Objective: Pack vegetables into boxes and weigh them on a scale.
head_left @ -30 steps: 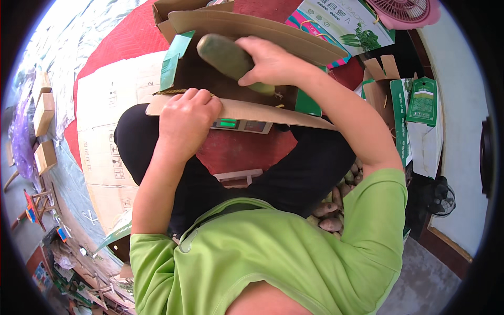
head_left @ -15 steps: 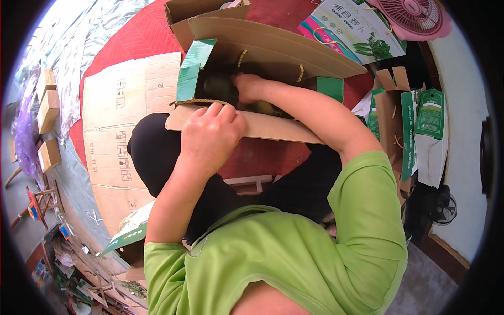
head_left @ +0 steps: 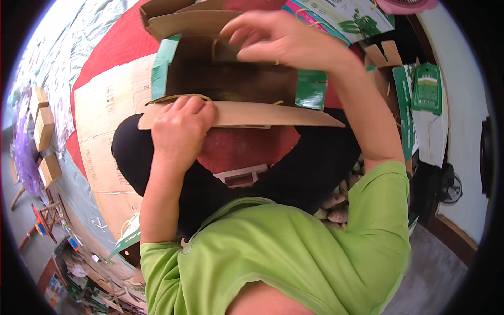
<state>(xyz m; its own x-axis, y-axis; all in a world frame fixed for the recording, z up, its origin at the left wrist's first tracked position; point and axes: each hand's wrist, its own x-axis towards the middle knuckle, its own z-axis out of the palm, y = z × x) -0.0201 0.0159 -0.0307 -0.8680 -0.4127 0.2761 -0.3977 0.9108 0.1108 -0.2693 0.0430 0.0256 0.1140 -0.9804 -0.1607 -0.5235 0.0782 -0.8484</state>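
An open cardboard box (head_left: 252,116) with green end flaps and rope handles stands in front of my crossed legs. My left hand (head_left: 185,123) is closed over its near flap, fingers curled across the top edge beside a rope handle (head_left: 181,97). Raised above the far side of the box, my right hand (head_left: 275,39) has its fingers apart and nothing in them; it is slightly blurred. The inside of the box is dark. Something greenish (head_left: 231,96) lies low behind the near wall, too shaded to make out.
Roundish root-like produce (head_left: 338,207) lies by my right leg. A flat cardboard sheet (head_left: 118,152) covers the floor at left. Another open carton (head_left: 383,86) and a green-and-white package (head_left: 428,94) stand at right, near a small black fan (head_left: 450,184). Printed bags (head_left: 346,21) lie at the far right.
My right hand has come up out of the box and now hovers over its far side. My left hand keeps its grip on the near flap. The camera view has shifted.
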